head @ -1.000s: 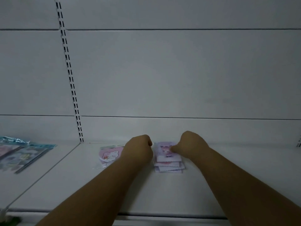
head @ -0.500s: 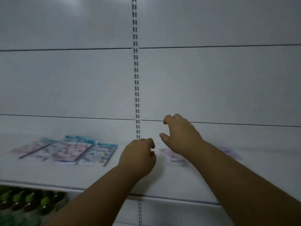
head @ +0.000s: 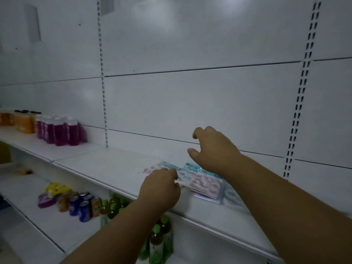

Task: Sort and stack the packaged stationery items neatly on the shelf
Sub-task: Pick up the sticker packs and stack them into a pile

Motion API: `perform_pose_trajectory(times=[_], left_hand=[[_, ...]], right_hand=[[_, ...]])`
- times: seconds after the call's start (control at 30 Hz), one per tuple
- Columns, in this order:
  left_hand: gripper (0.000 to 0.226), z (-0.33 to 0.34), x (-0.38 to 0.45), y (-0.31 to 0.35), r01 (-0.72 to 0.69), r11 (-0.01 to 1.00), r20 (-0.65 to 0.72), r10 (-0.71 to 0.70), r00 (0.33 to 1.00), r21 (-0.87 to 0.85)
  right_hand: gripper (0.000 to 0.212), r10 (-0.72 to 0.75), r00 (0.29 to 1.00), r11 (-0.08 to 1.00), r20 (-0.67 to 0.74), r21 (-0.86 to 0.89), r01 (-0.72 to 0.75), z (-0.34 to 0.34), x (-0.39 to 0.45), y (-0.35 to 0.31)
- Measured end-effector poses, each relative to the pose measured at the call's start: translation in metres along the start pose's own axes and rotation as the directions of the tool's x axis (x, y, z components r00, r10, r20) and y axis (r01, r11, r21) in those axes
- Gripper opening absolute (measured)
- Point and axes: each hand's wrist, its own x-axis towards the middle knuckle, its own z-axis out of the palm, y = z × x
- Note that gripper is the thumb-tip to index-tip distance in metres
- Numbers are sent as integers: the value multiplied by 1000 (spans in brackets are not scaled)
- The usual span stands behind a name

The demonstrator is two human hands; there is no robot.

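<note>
view swung left | white shelf (head: 106,164) | stationery packs (head: 202,182) | left hand (head: 162,185) curled, right hand (head: 213,149) spread

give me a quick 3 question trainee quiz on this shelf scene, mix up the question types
1. True or false: the right hand is raised above the shelf with its fingers spread open.
2. Multiple choice: the flat blue-edged plastic stationery packets lie on
A. the white upper shelf
B. the lower shelf beside the drink cans
C. the floor
3. Fill in: the purple drink bottles stand at the far ____ end of the upper shelf.

Key
1. True: it hangs over the packets, holding nothing.
2. A: the packets lie flat there, with the curled left hand at their near edge.
3. Left, next to the orange bottles.
</note>
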Motion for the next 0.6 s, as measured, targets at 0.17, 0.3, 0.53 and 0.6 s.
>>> perform_pose_trajectory(times=[0.17, 0.3, 0.53, 0.6], left_hand=[[30, 14, 45, -61, 75, 993, 42, -79, 996, 87], [46, 35, 85, -96, 93, 971, 140, -126, 982, 222], [73, 58, 134, -127, 109, 980, 383, -165, 909, 165], [87, 56, 146, -131, 92, 983, 419, -152, 895, 160]], right_hand=[[44, -6, 999, 1000, 43, 15, 5, 48, 58, -12], [43, 26, 996, 1000, 85, 0, -26, 82, 96, -15], [41, 155, 980, 986, 123, -83, -146, 119, 120, -22], [41, 226, 968, 970, 111, -116, -213, 122, 120, -24]])
